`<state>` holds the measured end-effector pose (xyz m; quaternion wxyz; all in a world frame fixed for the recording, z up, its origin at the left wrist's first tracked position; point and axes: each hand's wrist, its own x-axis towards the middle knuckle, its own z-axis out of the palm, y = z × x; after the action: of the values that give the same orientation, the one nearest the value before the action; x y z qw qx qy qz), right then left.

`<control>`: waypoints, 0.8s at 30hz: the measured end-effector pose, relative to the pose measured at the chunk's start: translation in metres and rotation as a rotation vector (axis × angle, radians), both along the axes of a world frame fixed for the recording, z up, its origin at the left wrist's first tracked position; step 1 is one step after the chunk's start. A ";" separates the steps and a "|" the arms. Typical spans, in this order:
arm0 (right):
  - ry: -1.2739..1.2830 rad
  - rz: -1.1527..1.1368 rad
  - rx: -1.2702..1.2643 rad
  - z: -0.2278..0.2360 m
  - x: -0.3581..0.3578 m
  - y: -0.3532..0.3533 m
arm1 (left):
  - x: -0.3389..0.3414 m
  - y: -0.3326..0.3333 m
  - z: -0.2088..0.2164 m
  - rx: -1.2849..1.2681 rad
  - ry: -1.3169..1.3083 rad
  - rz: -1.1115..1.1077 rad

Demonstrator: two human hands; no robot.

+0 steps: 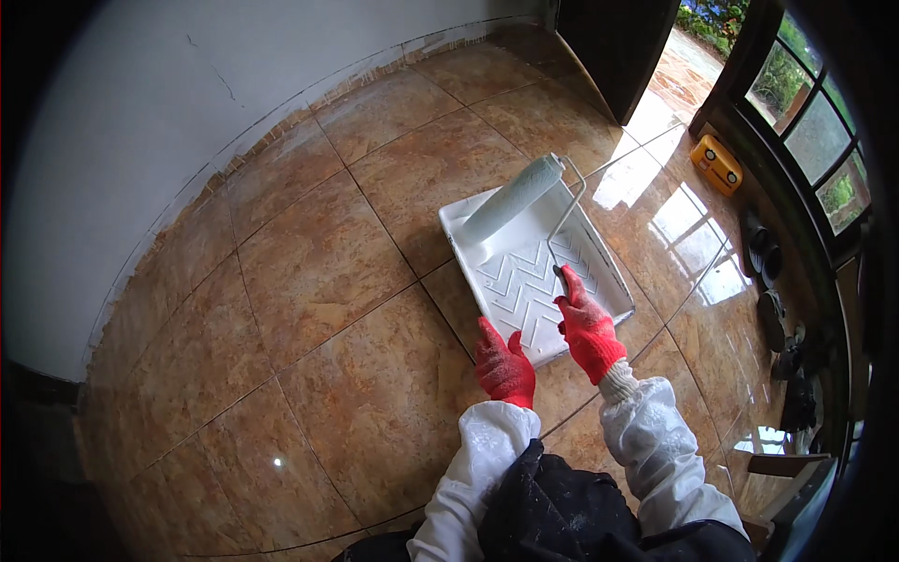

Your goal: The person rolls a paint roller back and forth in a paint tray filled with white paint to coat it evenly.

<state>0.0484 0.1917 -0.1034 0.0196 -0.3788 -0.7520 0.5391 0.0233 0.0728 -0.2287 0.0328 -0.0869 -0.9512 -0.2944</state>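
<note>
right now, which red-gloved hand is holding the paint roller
The right hand, closed around the paint roller's handle. The left hand is instead at the white tray's near-left corner, apart from the roller.

- To your right, a yellow-orange rounded box is sitting below a dark-framed multi-pane window.
- Several dark shoes are lying in a row nearer you.
- Ahead of you, a dark flat door is standing open.

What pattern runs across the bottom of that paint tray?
White zigzag chevrons on the tray, seen best in the head view.
</note>
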 end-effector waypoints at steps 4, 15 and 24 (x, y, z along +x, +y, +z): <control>-0.059 -0.021 0.024 0.000 0.017 0.004 | 0.000 0.001 0.002 -0.041 -0.085 -0.011; -0.077 -0.180 -0.192 0.021 0.055 0.005 | -0.001 -0.001 -0.005 0.011 0.052 0.018; -0.189 -0.169 -0.311 0.004 0.044 0.006 | 0.000 0.000 0.000 0.004 -0.014 0.007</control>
<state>0.0923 0.1980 -0.0996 -0.0645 -0.4877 -0.6239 0.6072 0.0230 0.0731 -0.2284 0.0272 -0.0812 -0.9511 -0.2968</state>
